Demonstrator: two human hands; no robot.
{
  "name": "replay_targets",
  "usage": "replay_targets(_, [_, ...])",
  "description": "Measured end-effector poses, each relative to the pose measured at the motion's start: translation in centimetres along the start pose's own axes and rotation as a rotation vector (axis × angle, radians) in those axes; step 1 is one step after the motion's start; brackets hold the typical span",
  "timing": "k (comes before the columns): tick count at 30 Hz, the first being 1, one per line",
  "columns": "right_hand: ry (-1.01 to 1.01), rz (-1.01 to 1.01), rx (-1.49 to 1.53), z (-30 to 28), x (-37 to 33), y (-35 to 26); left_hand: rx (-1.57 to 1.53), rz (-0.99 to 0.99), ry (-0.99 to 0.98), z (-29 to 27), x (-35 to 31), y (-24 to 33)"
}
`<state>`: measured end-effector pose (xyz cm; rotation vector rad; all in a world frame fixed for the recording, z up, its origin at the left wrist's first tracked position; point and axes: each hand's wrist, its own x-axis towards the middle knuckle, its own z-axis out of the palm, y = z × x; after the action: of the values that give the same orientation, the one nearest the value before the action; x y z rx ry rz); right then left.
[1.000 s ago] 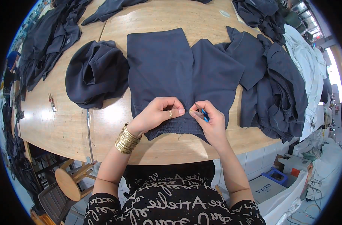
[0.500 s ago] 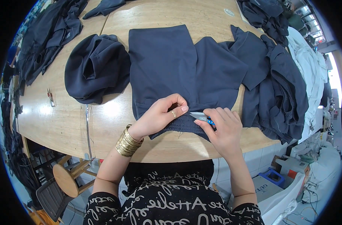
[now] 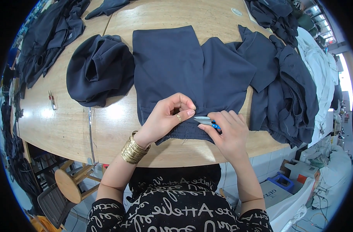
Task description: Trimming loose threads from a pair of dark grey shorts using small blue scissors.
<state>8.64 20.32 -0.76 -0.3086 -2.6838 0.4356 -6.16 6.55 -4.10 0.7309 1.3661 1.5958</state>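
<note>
Your right hand (image 3: 231, 133) has turned since a second ago, and the blue-handled snips (image 3: 203, 120), then tucked among its fingers, now aim their blades at nine o'clock. Those fingers are wrapped around the snips. Your left hand (image 3: 168, 115) bends its thumb and index finger close together over the dark garment (image 3: 166, 63); you cannot tell whether thread or cloth sits between them. Blade tips lie just beside that thumb, toward five o'clock. The garment lies flat on the wooden table (image 3: 116, 141) at twelve o'clock from you, its gathered waistband (image 3: 190, 133) nearest your body. From its middle, a bundled dark cloth (image 3: 100, 69) sits at nine o'clock and a dark heap (image 3: 294, 91) at three.
</note>
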Motion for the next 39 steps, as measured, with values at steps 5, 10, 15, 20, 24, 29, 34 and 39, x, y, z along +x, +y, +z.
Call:
replay_targets(5, [0.015,0.01,0.034,0.0,-0.2,0.0,-0.028,0.003,0.03,0.1,0.0,0.1])
replay_targets(10, [-0.04,0.112,0.146,-0.9,-0.1,-0.3,-0.011,0.014,0.0,-0.2,-0.1,-0.2])
replay_targets(15, [-0.101,0.456,0.63,0.0,0.0,-1.0,0.024,0.089,0.005,0.4,-0.4,-0.3])
replay_targets(20, [-0.265,0.586,0.805,0.8,0.1,-0.4,0.182,0.143,0.023,0.3,-0.9,-0.1])
replay_targets(24, [-0.185,0.682,0.955,1.0,-0.2,-0.1,0.294,0.236,0.161,1.2,-4.8,1.8])
replay_targets(29, [-0.156,0.698,1.065,0.3,0.6,-1.3,-0.432,-0.557,-0.853,1.7,-6.7,1.4])
replay_targets(34, [-0.173,0.681,1.011,-0.5,0.7,-1.9,-0.726,-0.301,0.216,4.3,-5.3,0.0])
replay_targets(39, [-0.101,0.603,0.903,-0.8,0.0,-2.0,-0.721,-0.273,0.476,5.1,-3.9,0.4])
